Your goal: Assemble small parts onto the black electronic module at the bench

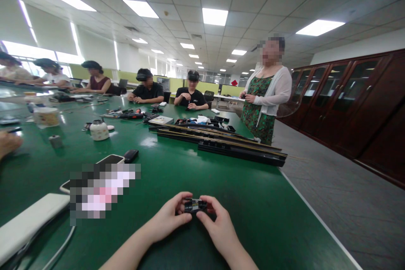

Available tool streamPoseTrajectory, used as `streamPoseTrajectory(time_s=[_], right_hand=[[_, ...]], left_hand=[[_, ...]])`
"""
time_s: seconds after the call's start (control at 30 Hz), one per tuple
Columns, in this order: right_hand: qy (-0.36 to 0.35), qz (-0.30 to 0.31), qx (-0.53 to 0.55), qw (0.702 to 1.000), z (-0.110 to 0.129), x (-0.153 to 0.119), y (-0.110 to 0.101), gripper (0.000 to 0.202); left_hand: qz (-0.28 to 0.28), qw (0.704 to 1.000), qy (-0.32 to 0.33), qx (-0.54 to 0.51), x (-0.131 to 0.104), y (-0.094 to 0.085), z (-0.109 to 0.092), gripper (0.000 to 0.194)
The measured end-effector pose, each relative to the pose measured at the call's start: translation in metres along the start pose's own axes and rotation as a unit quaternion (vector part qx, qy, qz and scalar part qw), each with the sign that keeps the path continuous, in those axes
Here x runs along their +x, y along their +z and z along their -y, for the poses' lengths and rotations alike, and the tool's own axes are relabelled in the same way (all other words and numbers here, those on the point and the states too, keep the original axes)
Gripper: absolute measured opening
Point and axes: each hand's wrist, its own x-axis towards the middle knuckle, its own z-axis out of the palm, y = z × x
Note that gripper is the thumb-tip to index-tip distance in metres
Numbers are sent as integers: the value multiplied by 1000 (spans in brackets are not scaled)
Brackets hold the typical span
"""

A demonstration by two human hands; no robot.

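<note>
A small black part with some silvery detail [195, 205] is held between both hands, just above the green table [158, 181] near its front. My left hand [172, 217] grips its left end between thumb and fingers. On the right end, my right hand [218, 219] closes in the same way, thumb below and fingers above. The part's finer features are too small to tell, and the fingertips cover its ends.
Long black bars [243, 152] with thin brass-coloured rods lie beyond my hands. At left are a phone [110, 160], a white slab-like object [31, 228], a cable and a jar [99, 130]. A person [267, 88] stands at the right; others sit around the table.
</note>
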Motion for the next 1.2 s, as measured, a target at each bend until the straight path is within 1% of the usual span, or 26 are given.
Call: streamPoseTrajectory(time_s=[0.1, 0.23, 0.33, 0.5, 0.77, 0.97, 1.2], right_hand=[[0, -1, 5, 1000, 0, -1, 0, 29], [-7, -2, 16, 1000, 0, -1, 1, 28], [-9, 4, 15, 1000, 1, -1, 0, 27], [-8, 9, 15, 1000, 3, -1, 0, 26], [-1, -2, 26, 1000, -1, -1, 1, 31], [34, -11, 33, 999, -3, 0, 2, 41], [36, 2, 19, 999, -4, 1, 2, 43]], left_hand=[[-1, 1000, -3, 7, 0, 0, 1, 49], [0, 1000, 7, 23, -1, -1, -1, 40], [-2, 1000, 10, 30, -1, -1, -3, 37], [-4, 1000, 13, 21, -1, -1, -1, 35], [12, 999, 19, -24, -1, 0, -4, 35], [32, 998, 33, -42, -2, -1, -2, 35], [29, 998, 31, -48, -3, 0, -4, 36]])
